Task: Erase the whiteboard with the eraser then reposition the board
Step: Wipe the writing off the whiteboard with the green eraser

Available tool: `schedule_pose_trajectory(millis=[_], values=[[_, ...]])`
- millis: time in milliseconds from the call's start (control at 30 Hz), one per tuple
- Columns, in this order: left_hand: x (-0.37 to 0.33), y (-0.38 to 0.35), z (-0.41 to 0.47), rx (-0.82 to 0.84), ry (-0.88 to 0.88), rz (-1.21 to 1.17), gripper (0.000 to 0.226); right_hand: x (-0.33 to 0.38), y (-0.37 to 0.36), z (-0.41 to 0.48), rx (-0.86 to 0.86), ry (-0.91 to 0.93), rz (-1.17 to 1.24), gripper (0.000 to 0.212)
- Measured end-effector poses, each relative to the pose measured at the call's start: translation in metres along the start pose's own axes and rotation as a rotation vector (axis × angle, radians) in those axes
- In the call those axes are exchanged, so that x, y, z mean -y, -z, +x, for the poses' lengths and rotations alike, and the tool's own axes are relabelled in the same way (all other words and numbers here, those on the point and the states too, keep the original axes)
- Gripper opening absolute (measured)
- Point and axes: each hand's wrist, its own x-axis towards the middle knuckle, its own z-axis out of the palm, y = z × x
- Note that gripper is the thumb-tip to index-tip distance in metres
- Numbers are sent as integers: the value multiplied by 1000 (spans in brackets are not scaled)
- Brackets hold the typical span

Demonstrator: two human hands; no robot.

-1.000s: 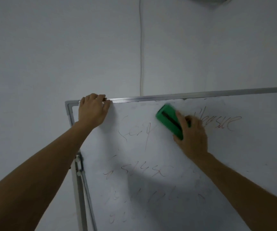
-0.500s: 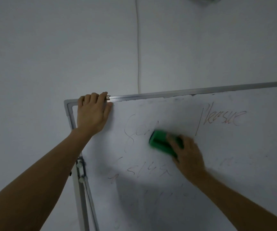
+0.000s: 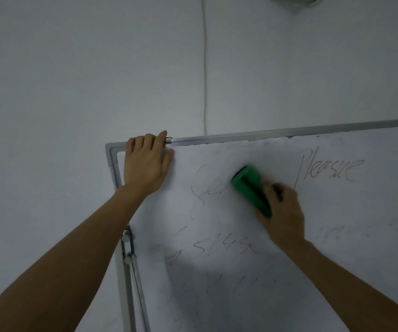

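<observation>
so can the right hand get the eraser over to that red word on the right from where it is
Probably yes. The right hand holds the green eraser flat on the whiteboard, just left of the red word, with only bare board surface between them.

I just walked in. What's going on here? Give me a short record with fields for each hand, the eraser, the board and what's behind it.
left hand: fingers hooked over the top frame near the board's upper left corner
right hand: presses the green eraser flat on the board
whiteboard: on a metal stand; faint writing and smears remain
clearest writing: reddish word at upper right, untouched
erasing: not finished
behind: pale wall with a thin cable running down
</observation>
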Motion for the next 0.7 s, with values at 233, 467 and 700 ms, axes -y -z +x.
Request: schedule_pose_trajectory(millis=[233, 467, 700], values=[[8, 2, 1, -16, -29, -32, 44, -14, -6, -22, 164, 338, -104, 94], [5, -4, 2, -58, -26, -28, 39, 13, 2, 18, -49, -120, 20, 97], [21, 6, 2, -16, -62, 42, 43, 17, -15, -26, 149, 331, -52, 95]])
